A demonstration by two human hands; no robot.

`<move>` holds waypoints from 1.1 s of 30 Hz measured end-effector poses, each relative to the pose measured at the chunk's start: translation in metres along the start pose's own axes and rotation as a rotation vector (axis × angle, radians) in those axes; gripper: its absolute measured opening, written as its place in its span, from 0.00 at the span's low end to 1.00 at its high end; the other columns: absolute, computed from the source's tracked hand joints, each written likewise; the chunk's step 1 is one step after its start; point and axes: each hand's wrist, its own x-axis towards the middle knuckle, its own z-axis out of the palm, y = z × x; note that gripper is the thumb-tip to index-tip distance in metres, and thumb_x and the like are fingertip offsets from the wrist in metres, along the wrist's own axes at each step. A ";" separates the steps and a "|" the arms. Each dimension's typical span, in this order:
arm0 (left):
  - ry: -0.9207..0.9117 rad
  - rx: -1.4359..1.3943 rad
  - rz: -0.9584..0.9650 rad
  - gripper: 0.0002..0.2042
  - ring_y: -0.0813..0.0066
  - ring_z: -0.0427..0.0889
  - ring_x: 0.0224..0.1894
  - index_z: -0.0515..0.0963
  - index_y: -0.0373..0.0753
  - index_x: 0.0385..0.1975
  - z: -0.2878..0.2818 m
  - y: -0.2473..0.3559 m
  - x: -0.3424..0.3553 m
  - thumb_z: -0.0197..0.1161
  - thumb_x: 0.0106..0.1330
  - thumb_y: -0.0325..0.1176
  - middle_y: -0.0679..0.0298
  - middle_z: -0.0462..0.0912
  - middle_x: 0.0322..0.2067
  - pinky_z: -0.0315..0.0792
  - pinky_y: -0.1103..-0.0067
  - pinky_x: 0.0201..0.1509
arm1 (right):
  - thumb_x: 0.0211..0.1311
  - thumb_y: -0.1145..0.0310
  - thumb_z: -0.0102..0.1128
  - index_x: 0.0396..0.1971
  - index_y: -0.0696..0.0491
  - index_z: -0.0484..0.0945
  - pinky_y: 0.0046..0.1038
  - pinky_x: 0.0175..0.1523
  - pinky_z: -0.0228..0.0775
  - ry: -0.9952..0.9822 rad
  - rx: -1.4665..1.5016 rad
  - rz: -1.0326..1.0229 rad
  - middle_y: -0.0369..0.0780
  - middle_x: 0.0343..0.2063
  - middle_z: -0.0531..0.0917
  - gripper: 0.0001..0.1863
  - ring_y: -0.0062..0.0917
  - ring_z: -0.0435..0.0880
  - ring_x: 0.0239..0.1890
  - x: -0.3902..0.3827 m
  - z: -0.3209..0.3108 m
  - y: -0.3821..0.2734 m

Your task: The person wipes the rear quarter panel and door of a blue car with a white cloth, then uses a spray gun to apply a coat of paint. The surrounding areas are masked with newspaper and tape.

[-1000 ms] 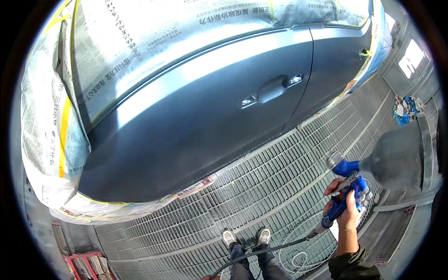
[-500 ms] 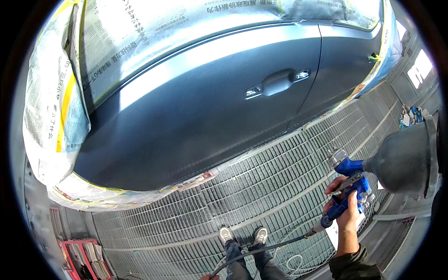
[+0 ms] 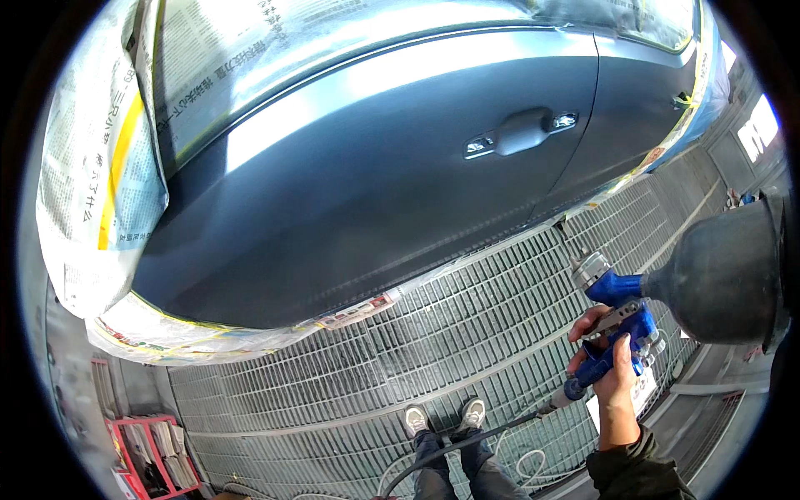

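My right hand [image 3: 615,373] grips a blue spray gun [image 3: 617,342] with a silver nozzle and a large dark cup [image 3: 721,275]. The gun is held in front of the grey car door [image 3: 350,200], below its handle recess [image 3: 521,133], apart from it. A dark hose [image 3: 492,433] runs from the gun's grip down to the lower edge. Any part of my left hand [image 3: 382,497] there is too small to make out. Newspaper masking [image 3: 92,208] with yellow tape covers the window and the car's left end.
Underfoot is a metal grate floor [image 3: 317,392], with my shoes on it and a coiled pale hose [image 3: 533,467]. A red rack [image 3: 150,450] with papers stands at lower left. A grey booth wall [image 3: 733,162] with a bright window is at far right, near a pile of rags [image 3: 737,200].
The car has shifted up and slightly right in the view. The spray gun sits a little further left. My left hand, earlier glimpsed at the hose, has slipped mostly out of frame.
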 end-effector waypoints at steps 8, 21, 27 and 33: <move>0.150 0.189 0.255 0.10 0.53 0.76 0.21 0.76 0.45 0.36 0.022 -0.055 0.007 0.58 0.63 0.43 0.54 0.75 0.21 0.68 0.60 0.24 | 0.67 0.45 0.47 0.50 0.58 0.66 0.18 0.22 0.75 0.057 -0.019 -0.134 0.41 0.38 0.73 0.29 0.21 0.76 0.39 0.003 0.025 0.005; 0.012 0.222 0.124 0.06 0.52 0.76 0.28 0.76 0.45 0.34 0.003 -0.048 0.012 0.56 0.64 0.38 0.59 0.78 0.35 0.69 0.58 0.26 | 0.61 0.39 0.53 0.49 0.56 0.70 0.21 0.25 0.74 0.115 -0.079 -0.065 0.41 0.37 0.76 0.33 0.22 0.78 0.37 -0.010 0.035 -0.004; 0.178 0.132 0.050 0.09 0.60 0.76 0.26 0.77 0.47 0.33 0.002 -0.031 0.017 0.55 0.66 0.43 0.58 0.77 0.24 0.69 0.61 0.26 | 0.66 0.48 0.51 0.43 0.59 0.73 0.21 0.25 0.75 0.236 -0.113 -0.180 0.41 0.37 0.78 0.25 0.23 0.79 0.38 0.009 0.049 -0.028; 0.159 0.190 0.174 0.09 0.59 0.76 0.28 0.77 0.46 0.38 -0.012 -0.055 0.021 0.56 0.65 0.41 0.58 0.78 0.26 0.69 0.61 0.28 | 0.59 0.40 0.56 0.46 0.59 0.70 0.22 0.23 0.75 0.035 -0.025 -0.096 0.41 0.38 0.76 0.33 0.25 0.79 0.37 0.002 0.059 -0.017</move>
